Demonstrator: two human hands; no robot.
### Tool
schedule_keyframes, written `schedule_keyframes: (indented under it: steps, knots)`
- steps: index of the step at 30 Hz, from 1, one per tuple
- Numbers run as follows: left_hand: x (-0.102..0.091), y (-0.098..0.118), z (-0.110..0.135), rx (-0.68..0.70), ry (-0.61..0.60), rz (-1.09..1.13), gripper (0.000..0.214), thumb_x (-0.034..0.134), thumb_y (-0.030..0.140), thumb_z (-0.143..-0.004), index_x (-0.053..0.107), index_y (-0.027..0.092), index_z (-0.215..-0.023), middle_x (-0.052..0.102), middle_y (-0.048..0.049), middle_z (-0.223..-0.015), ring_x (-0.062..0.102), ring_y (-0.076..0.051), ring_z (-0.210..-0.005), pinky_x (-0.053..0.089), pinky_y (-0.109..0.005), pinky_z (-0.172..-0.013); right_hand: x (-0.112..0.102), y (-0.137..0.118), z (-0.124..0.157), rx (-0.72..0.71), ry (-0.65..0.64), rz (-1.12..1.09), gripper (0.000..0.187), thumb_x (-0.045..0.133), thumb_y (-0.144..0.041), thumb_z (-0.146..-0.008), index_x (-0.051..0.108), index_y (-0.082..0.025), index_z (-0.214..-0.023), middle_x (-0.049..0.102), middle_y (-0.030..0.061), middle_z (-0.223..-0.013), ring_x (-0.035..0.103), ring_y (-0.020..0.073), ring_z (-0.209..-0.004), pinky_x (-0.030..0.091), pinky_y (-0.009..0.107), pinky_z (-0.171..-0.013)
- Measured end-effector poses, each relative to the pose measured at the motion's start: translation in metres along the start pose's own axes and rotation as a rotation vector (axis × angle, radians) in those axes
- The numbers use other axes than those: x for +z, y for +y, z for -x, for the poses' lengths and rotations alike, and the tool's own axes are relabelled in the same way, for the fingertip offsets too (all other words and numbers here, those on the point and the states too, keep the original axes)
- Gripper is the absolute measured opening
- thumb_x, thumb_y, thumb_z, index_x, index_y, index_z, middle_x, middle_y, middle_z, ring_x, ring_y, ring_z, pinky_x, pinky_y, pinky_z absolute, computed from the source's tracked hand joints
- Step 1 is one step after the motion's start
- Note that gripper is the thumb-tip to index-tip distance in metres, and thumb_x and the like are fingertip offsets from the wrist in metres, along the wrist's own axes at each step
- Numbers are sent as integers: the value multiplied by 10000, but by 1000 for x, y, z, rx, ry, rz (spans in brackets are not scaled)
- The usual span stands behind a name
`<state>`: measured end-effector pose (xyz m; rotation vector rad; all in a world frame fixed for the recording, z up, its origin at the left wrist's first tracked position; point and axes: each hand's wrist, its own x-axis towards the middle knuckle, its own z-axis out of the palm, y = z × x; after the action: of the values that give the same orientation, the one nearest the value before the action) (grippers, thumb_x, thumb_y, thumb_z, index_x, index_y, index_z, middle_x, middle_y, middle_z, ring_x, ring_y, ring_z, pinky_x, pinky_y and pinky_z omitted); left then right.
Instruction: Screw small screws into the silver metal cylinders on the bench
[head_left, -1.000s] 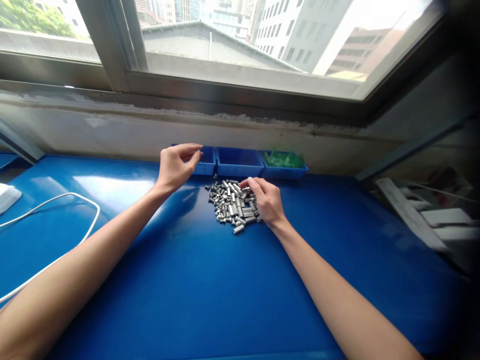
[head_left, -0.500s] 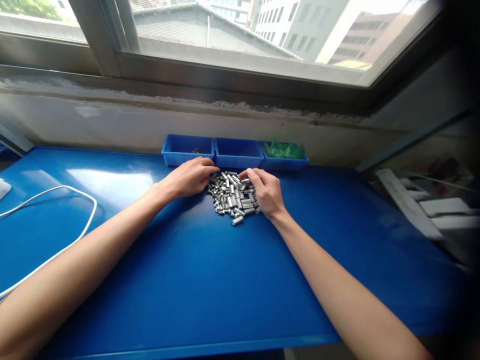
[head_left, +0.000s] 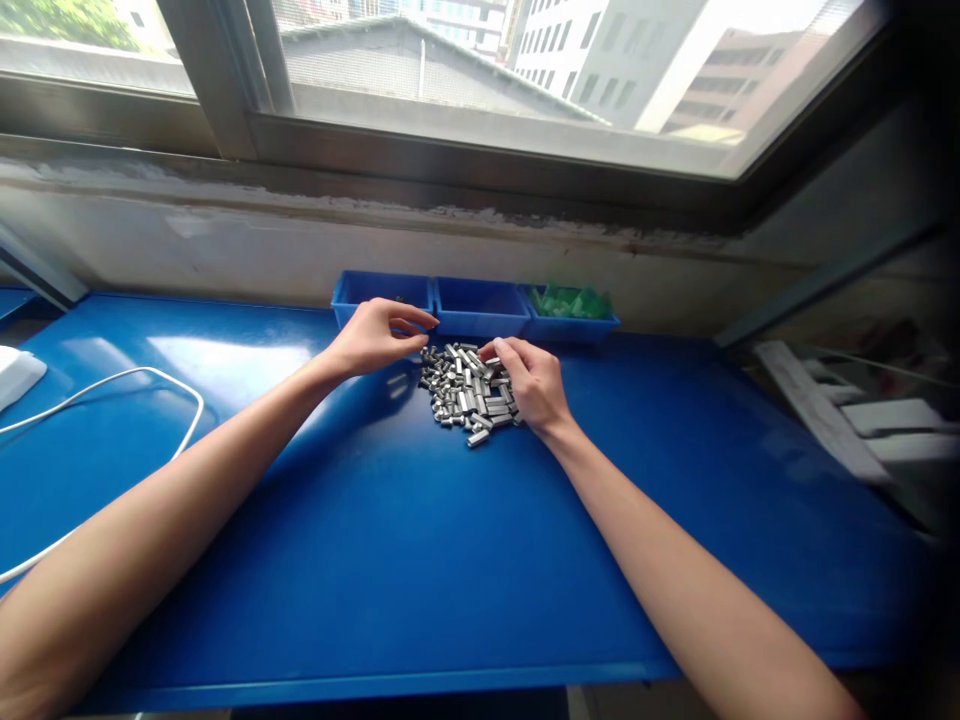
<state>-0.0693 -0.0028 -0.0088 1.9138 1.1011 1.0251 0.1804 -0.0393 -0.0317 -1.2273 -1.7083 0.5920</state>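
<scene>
A heap of small silvery metal pieces (head_left: 466, 392) lies on the blue table; many look like hexagonal standoffs, with smaller screw-like pieces along its left side. My left hand (head_left: 382, 335) is raised at the heap's upper left, in front of the left blue bin (head_left: 345, 300). Its thumb and fingers are apart, with nothing visible between them. My right hand (head_left: 534, 383) rests against the heap's right side, fingers curled and thumb near the index finger. Whatever its fingertips pinch is hidden among the pieces.
Beside the left bin stand a middle blue bin (head_left: 480, 322) and a right one holding green plastic material (head_left: 571, 302). A white cable (head_left: 196, 395) curves over the table at left, near a white object (head_left: 19, 375). Wall and window rise behind.
My left hand has lifted off the heap's upper left edge, and its fingers have spread. My right hand stays nearly where it was. The view has shifted slightly.
</scene>
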Motion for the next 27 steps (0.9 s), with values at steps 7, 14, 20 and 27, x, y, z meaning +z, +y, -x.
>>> schedule_keyframes:
  steps: [7,14,20,27]
  knots:
    - [-5,4,-1,-253,-83,444,535,918,445,-648,799,165,-1088,791,-130,-1028,741,-247,-963,584,-384,-934,-1,-1,1,9,-1,-31,394,524,-505,-986,783,-222,-894,774,25,-887,686,202,-836,476,315,-778]
    - [-9,2,-8,-46,456,198,376,855,444,-706,802,152,-937,788,-92,-934,735,-245,-938,589,-352,-898,0,-1,1,8,2,-32,389,527,-501,-988,788,-229,-893,773,18,-852,688,204,-827,476,315,-777]
    - [-12,-1,-11,1,541,116,297,787,335,-763,792,153,-998,789,-86,-1031,734,-240,-1037,574,-353,-982,-1,0,1,11,-2,-37,390,526,-498,-990,787,-225,-895,770,18,-841,684,198,-806,477,312,-765]
    - [-5,12,-7,39,306,11,247,718,300,-795,799,149,-973,793,-78,-967,744,-222,-909,594,-307,-855,0,1,1,13,2,-23,400,526,-514,-980,786,-224,-888,777,24,-846,691,210,-818,488,325,-784]
